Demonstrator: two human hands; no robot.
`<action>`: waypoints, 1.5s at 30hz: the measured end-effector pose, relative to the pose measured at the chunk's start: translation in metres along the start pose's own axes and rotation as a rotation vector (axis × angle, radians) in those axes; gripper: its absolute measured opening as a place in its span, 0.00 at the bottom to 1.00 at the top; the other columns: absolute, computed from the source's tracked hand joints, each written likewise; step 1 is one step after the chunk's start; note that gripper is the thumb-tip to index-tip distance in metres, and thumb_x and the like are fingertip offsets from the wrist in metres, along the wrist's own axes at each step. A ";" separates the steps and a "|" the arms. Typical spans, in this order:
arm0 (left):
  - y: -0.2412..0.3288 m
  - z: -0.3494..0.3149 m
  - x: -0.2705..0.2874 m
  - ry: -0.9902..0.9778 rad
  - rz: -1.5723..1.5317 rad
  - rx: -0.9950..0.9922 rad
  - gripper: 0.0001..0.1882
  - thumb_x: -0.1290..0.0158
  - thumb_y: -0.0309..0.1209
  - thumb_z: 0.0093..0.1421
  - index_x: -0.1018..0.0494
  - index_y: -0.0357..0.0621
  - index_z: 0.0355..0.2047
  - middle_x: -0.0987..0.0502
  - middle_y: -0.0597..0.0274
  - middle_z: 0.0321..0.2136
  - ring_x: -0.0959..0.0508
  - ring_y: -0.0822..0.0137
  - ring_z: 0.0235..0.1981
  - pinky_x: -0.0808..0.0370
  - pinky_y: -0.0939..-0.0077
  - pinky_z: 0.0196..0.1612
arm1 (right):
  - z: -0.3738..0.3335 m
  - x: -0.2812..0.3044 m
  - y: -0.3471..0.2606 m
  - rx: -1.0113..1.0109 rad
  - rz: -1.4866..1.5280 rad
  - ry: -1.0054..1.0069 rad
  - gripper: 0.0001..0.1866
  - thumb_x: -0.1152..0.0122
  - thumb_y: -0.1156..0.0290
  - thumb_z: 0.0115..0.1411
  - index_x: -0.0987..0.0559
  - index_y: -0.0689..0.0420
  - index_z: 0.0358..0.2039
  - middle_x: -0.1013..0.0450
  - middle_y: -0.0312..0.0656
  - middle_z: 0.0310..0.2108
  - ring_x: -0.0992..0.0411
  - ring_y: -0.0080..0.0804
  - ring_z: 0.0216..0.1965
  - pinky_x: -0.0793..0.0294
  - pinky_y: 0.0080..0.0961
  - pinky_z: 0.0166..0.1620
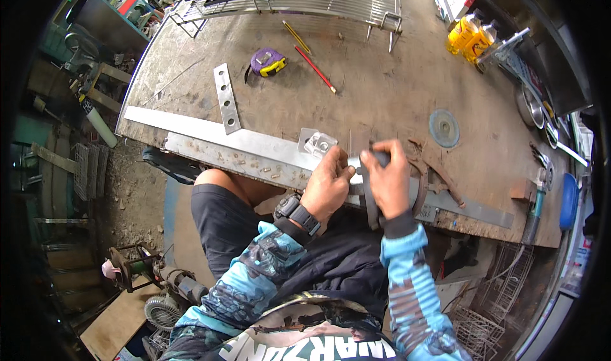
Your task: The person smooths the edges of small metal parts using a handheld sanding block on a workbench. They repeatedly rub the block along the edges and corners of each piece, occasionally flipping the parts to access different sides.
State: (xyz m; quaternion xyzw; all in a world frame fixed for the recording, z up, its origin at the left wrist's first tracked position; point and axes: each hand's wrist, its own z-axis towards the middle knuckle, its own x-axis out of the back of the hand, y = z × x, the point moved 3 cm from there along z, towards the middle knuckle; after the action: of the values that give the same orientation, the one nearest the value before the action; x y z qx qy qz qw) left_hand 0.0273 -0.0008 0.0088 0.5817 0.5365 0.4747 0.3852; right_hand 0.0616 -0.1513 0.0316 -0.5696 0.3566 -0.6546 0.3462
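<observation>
A long flat metal bar (261,146) lies along the table's near edge and passes under my hands. My left hand (328,181), a watch on its wrist, is closed in a pinch above the bar; what its fingertips hold is hidden. Close beside it, my right hand (388,175) is closed around a dark, narrow metal piece (368,202) that stands across the bar. Just beyond my left hand sits a small clear plastic packet (317,142). Right of my right hand, a rusty curved clamp-like tool (439,177) rests over the bar.
A perforated metal strip (226,100), purple-yellow tape measure (267,62), red pencil (316,70), yellow pencil (296,37) and grinding disc (444,128) lie on the table. A wire rack (331,1) stands at the back, yellow bottles (471,36) at the right, an angle grinder (536,211) at the right edge.
</observation>
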 end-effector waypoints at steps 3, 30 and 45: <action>0.001 -0.002 0.001 0.008 0.009 -0.029 0.09 0.44 0.22 0.65 0.32 0.38 0.42 0.28 0.59 0.28 0.28 0.69 0.31 0.28 0.70 0.35 | -0.002 -0.003 0.003 -0.039 0.020 -0.014 0.16 0.27 0.71 0.57 0.24 0.62 0.40 0.22 0.48 0.35 0.24 0.41 0.38 0.25 0.35 0.45; 0.002 -0.002 -0.002 -0.021 -0.088 -0.002 0.08 0.44 0.22 0.67 0.32 0.39 0.42 0.32 0.66 0.29 0.33 0.74 0.31 0.31 0.74 0.34 | -0.017 0.006 0.006 -0.069 0.058 -0.047 0.15 0.27 0.74 0.56 0.24 0.63 0.39 0.22 0.49 0.35 0.23 0.39 0.37 0.24 0.34 0.45; 0.005 -0.005 0.003 0.017 -0.029 -0.001 0.08 0.44 0.24 0.67 0.32 0.37 0.43 0.28 0.55 0.28 0.28 0.65 0.29 0.27 0.69 0.36 | -0.014 0.004 -0.002 -0.163 0.091 -0.106 0.15 0.28 0.71 0.59 0.25 0.63 0.39 0.26 0.40 0.36 0.30 0.26 0.41 0.29 0.26 0.48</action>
State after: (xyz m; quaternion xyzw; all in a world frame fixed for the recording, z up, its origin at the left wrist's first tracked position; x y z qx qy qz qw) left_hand 0.0233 0.0011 0.0154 0.5696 0.5479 0.4743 0.3878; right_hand 0.0470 -0.1524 0.0339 -0.6130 0.4155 -0.5760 0.3462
